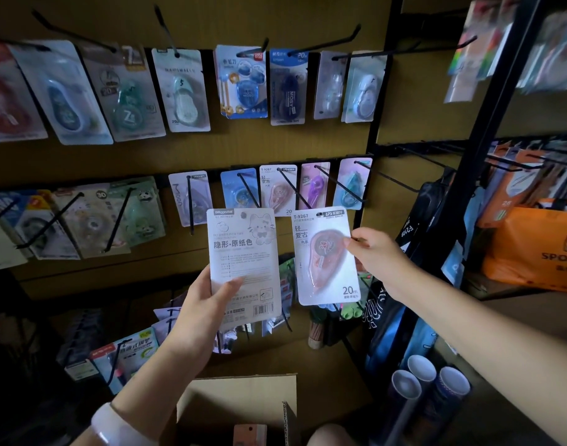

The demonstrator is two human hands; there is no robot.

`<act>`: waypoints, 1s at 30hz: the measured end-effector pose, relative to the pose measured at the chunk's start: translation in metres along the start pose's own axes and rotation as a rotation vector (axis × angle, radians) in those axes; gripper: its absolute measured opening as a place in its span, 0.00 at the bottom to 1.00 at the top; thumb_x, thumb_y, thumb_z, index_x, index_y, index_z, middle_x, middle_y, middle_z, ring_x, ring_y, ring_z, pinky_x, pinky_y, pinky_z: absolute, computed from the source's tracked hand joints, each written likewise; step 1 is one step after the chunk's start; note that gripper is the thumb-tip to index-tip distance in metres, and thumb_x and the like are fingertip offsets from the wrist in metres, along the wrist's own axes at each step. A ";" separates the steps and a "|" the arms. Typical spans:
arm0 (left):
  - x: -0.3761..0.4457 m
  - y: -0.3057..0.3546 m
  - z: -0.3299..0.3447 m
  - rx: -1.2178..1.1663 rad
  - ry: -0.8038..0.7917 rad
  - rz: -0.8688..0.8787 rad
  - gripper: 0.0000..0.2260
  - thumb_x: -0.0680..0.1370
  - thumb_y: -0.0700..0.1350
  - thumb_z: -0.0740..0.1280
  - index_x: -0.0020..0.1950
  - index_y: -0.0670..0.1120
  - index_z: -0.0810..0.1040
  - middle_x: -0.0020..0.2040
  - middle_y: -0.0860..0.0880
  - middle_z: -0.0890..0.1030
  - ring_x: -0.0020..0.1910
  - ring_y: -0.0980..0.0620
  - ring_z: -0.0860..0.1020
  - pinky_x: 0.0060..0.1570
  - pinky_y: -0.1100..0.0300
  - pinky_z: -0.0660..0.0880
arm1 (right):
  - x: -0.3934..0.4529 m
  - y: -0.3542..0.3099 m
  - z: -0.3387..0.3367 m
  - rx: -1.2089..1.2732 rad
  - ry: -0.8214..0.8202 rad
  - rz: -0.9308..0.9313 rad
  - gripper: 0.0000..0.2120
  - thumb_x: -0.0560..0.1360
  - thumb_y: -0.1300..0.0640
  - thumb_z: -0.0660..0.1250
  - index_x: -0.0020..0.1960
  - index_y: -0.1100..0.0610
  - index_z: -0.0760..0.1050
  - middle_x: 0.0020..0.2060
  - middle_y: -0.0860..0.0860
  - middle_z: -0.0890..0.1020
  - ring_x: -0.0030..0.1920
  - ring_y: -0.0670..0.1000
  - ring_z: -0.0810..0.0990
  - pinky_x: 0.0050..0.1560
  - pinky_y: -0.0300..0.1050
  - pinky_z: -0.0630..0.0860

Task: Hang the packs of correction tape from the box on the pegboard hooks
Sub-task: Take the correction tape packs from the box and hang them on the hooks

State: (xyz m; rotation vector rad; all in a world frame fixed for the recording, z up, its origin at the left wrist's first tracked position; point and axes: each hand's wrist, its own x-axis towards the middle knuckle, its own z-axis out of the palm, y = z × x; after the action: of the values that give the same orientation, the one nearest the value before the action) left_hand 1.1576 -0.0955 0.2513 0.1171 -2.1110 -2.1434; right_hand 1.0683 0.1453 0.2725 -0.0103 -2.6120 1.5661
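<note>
Here the left hand (192, 320) grips 1 grey pack (243, 265); the right hand (377, 252) pinches a pink pack (324, 259) upright, likely for the matching hook (290, 185).

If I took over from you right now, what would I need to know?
Left hand holds a white card pack with a cat drawing, back side facing you.
Right hand pinches a white pack with a peach-pink tape dispenser by its right edge.
A matching peach-pink pack already hangs on a middle-row black hook just above.
Neither held pack is hung yet. The open brown cardboard box sits below; another pack shows inside.
</note>
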 end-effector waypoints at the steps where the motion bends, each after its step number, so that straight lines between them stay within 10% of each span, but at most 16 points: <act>1: 0.000 0.003 0.001 0.005 0.000 0.011 0.15 0.79 0.43 0.61 0.64 0.53 0.71 0.53 0.49 0.79 0.49 0.50 0.74 0.38 0.60 0.69 | 0.002 0.001 0.000 0.037 -0.011 0.026 0.09 0.78 0.56 0.61 0.49 0.61 0.75 0.44 0.59 0.79 0.45 0.56 0.77 0.50 0.51 0.76; 10: 0.001 -0.008 -0.001 0.081 -0.140 0.048 0.16 0.77 0.37 0.63 0.58 0.58 0.74 0.54 0.56 0.81 0.56 0.58 0.78 0.54 0.59 0.75 | 0.024 0.023 0.021 0.271 0.060 0.204 0.11 0.76 0.55 0.66 0.43 0.64 0.74 0.40 0.58 0.74 0.39 0.53 0.72 0.41 0.45 0.73; 30: 0.065 -0.056 -0.017 -0.006 -0.057 -0.200 0.13 0.76 0.39 0.64 0.53 0.57 0.75 0.53 0.51 0.81 0.54 0.51 0.77 0.49 0.56 0.74 | 0.159 -0.021 0.070 0.274 0.082 0.191 0.12 0.71 0.56 0.70 0.33 0.58 0.71 0.30 0.53 0.73 0.27 0.51 0.70 0.26 0.42 0.64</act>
State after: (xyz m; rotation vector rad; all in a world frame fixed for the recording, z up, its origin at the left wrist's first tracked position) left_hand 1.0934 -0.1213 0.1972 0.2816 -2.2089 -2.2883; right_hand 0.9051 0.0828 0.2706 -0.3043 -2.3735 1.9295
